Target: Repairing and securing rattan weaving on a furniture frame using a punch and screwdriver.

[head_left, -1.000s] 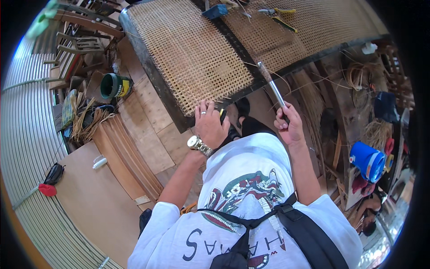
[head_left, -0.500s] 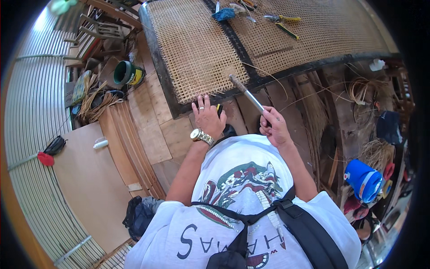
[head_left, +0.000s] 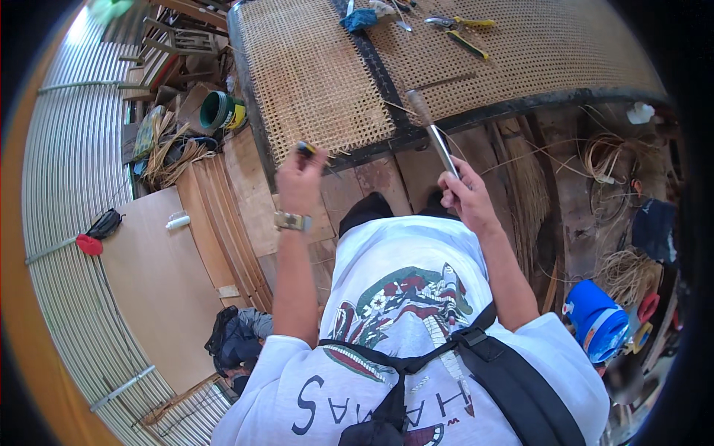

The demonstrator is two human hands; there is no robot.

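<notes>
My left hand (head_left: 300,182), slightly blurred, is closed around a small tool with a yellow-and-black handle (head_left: 306,149). A thin dark shaft seems to stick out beside the fingers; the tool's kind is unclear. It hovers at the near left corner of a woven cane panel (head_left: 320,82) set in a black frame (head_left: 416,136). In my right hand (head_left: 467,195) is a shiny metal rod (head_left: 440,149) with a rough brown far end, tilted up and away over the frame's near edge. My fingers grip its near end.
Yellow-handled pliers (head_left: 467,43) and a blue cloth (head_left: 358,20) lie on the panels. A green bucket (head_left: 217,110) stands at left, with cane strips (head_left: 167,163) nearby. On the right are coiled cane (head_left: 606,157) and a blue jug (head_left: 597,320). Wooden boards (head_left: 212,223) lie at left.
My left hand has lifted off the panel's near edge and moved left, with the yellow-and-black tool now raised in its fingers. My right hand has shifted slightly right with the rod.
</notes>
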